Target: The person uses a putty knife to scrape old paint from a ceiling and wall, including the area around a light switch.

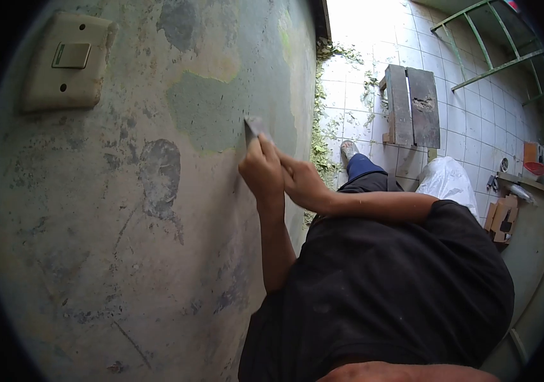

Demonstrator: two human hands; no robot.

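A scraper (252,127) with a flat metal blade meets the wall (202,184) on my left, at the edge of a greenish patch (211,108) of exposed older paint. My left hand (262,169) is closed around the scraper's handle, which is mostly hidden by the fingers. Close against it, my right hand (305,183) is also closed and seems to grip the handle's lower part; its fingers are partly covered by the left hand. Around the blade the wall surface is blotchy, with grey scraped spots and pale paint.
A light switch (71,56) is fixed to the wall at upper left. Paint flakes (324,137) litter the tiled floor (457,121) along the wall. A wooden bench (399,105), a green metal frame (492,67), a white plastic bag (448,181) and a cardboard box (502,219) stand to the right.
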